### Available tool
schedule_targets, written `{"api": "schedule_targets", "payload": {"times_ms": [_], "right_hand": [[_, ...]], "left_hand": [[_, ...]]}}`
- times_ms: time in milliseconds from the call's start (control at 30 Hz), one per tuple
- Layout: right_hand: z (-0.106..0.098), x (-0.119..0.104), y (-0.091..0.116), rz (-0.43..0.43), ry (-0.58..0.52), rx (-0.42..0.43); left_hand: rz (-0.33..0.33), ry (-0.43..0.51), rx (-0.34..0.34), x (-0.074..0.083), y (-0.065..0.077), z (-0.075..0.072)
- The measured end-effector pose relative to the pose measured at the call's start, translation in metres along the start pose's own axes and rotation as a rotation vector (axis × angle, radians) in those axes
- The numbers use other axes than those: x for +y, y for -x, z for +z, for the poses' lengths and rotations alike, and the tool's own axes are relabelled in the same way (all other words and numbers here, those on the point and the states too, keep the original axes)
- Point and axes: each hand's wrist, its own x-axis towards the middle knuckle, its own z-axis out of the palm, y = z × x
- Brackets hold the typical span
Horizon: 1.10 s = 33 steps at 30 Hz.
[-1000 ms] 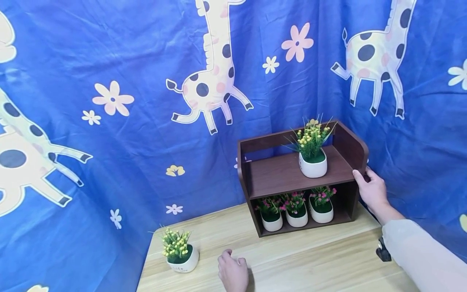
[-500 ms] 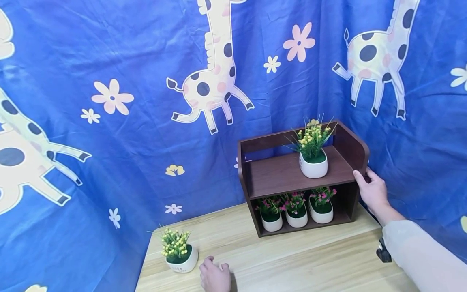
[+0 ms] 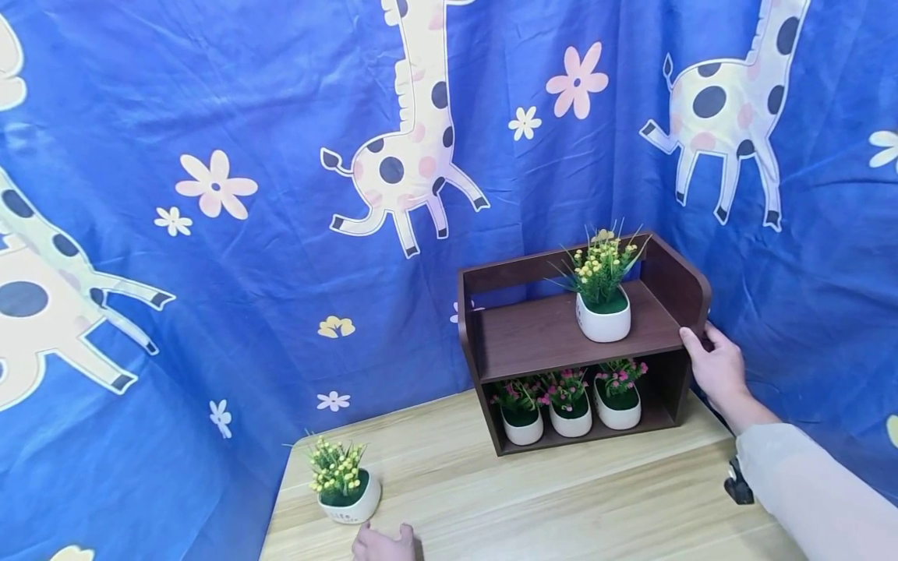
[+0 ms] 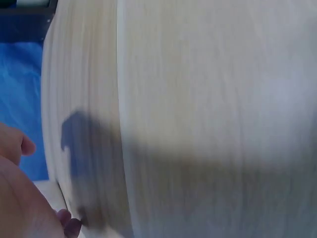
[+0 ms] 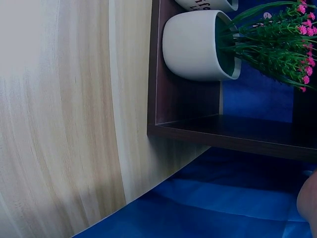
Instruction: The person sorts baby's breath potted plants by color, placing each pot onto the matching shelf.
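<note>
A potted plant with yellow flowers (image 3: 348,506) stands in a white pot on the left of the table. My left hand (image 3: 383,544) is just in front of that pot, empty, its fingers loosely bent; the frame's bottom edge cuts it off. In the left wrist view the hand (image 4: 25,203) shows at the lower left above its shadow. On the right, my right hand (image 3: 717,370) grips the side panel of a dark brown two-tier shelf (image 3: 533,331), thumb at the front edge. Only a sliver of this hand (image 5: 308,203) shows in the right wrist view.
On the shelf's upper tier stands another yellow-flowered potted plant (image 3: 603,315). Below it, 3 pink-flowered potted plants (image 3: 570,417) stand in a row. Blue giraffe-print curtains (image 3: 281,273) enclose the wooden table (image 3: 547,506). A small black object (image 3: 738,483) sits by the right sleeve.
My left hand has moved left and toward the table's near side, coming in front of the yellow-flowered pot. The right hand has stayed on the shelf's side.
</note>
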Motion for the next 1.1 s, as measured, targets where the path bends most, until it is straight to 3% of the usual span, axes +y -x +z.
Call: {"api": "schedule_targets", "payload": {"times_ms": [100, 200, 367, 567, 700, 767, 933, 1100], "right_hand": [[-0.001, 0.000, 0.000, 0.000, 0.013, 0.001], [-0.001, 0.001, 0.000, 0.001, 0.014, 0.000], [-0.001, 0.001, -0.001, 0.008, 0.002, 0.005], [-0.001, -0.001, -0.001, 0.005, 0.003, 0.011], [-0.001, -0.003, -0.001, -0.005, 0.007, 0.008], [-0.001, -0.004, -0.001, -0.010, 0.011, 0.004], [0.000, -0.003, -0.002, -0.004, 0.009, 0.003], [0.000, 0.000, 0.000, -0.006, 0.013, -0.001]], "left_hand": [[-0.054, -0.003, -0.003, 0.000, -0.007, -0.005], [-0.064, 0.027, -0.007, 0.000, -0.015, -0.011], [0.031, 0.075, -0.026, -0.004, -0.032, -0.018], [0.158, 0.155, 0.113, -0.010, -0.052, -0.012], [0.172, 0.175, 0.182, -0.008, -0.058, -0.012], [0.153, 0.172, 0.165, -0.004, -0.059, -0.017], [0.093, 0.184, 0.018, 0.006, -0.062, -0.031], [0.078, 0.211, -0.057, 0.004, -0.070, -0.031]]}}
